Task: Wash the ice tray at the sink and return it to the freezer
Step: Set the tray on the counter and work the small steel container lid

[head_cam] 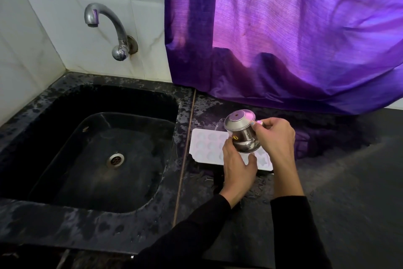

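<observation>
sink point(65, 137) and tap point(102, 17) sit unused at left. ice tray point(202, 146) lies flat on the wet counter point(327, 181) just right of the sink, i judge for refilling. left hand point(237, 166) cups the steel pot point(242, 133) from below; right hand point(274, 135) grips its side, tipping it mouth-down over the tray, wrists bent inward.

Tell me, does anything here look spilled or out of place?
Yes: the counter around the ice tray is wet with splashes. Both hands, left hand and right hand, hold a steel pot tipped over the tray.
</observation>
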Available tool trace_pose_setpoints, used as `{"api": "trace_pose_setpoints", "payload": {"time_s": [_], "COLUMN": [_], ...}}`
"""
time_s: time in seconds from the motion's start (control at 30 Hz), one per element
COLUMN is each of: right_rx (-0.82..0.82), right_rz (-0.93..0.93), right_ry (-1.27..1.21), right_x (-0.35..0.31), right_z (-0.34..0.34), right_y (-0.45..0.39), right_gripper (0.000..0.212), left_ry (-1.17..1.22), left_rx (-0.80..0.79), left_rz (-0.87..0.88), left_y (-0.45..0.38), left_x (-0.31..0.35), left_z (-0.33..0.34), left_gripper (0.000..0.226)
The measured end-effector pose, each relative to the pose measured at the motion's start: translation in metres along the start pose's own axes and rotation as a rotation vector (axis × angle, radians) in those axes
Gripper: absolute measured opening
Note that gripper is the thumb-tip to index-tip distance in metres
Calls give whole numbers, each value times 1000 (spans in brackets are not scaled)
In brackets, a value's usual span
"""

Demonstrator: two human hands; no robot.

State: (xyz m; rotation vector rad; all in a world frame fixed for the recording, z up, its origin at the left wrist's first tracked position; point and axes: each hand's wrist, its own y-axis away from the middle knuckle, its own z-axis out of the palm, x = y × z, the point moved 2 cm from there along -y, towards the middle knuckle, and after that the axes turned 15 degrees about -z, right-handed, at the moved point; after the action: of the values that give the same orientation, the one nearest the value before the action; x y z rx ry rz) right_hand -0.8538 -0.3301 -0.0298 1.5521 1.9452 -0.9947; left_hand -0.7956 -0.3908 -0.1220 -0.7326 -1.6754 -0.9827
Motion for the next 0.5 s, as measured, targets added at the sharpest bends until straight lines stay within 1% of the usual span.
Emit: {"api": "trace_pose_setpoints", "payload": {"time_s": [0.13, 0.27, 0.5], "right_rx": [20, 18, -16], "right_rz": [19, -13, -74], "right_ry": [-52, -52, 16], "right_x": [0, -6, -19], "right_z": [0, 5, 15], "right_y": [-2, -3, -2], "right_gripper": [14, 13, 17], "left_ry": [-6, -19, -1], "left_rx": [14, 23, 30], "left_rz": [6, -4, -38], "left_y": [0, -1, -6], "left_x": [4, 4, 2], "left_z": [-1, -4, -12], "left_gripper": [69, 74, 71]}}
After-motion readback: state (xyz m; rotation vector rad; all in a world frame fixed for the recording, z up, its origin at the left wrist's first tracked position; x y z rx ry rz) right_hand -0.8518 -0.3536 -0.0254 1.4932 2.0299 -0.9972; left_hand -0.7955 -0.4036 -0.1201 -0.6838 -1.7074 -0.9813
